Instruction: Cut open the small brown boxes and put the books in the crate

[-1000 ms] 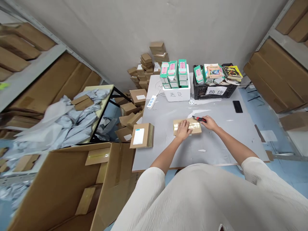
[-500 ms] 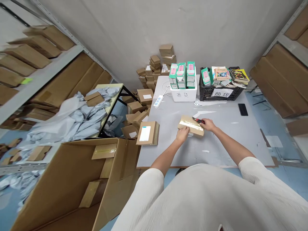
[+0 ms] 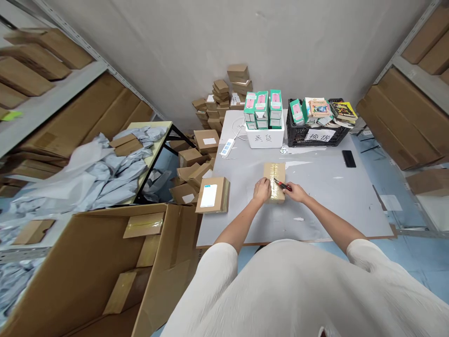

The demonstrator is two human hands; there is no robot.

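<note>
A small cardboard box [image 3: 279, 170] with shiny tape down its middle lies on the grey table [image 3: 242, 182] in front of me. My left hand [image 3: 262, 190] grips the box by its left side, fingers curled over the edge. In my right hand [image 3: 296, 192] is a red and black utility knife [image 3: 285, 186], closed in the fingers at the right of the box. The knife's front end points at the taped seam; whether the blade cuts into the tape is too small to tell.
Left on the table sits a labelled carton [image 3: 210, 195]. A white bin [image 3: 264, 138] of green-and-pink boxes and a black crate [image 3: 298, 135] of books stand at the back. A phone [image 3: 348, 158] lies right. A large open carton [image 3: 105, 252] stands at the lower left.
The box has been turned so its taped seam now runs away from me. The knife has moved from the box's far right corner to the seam. Both hands still hold their things.
</note>
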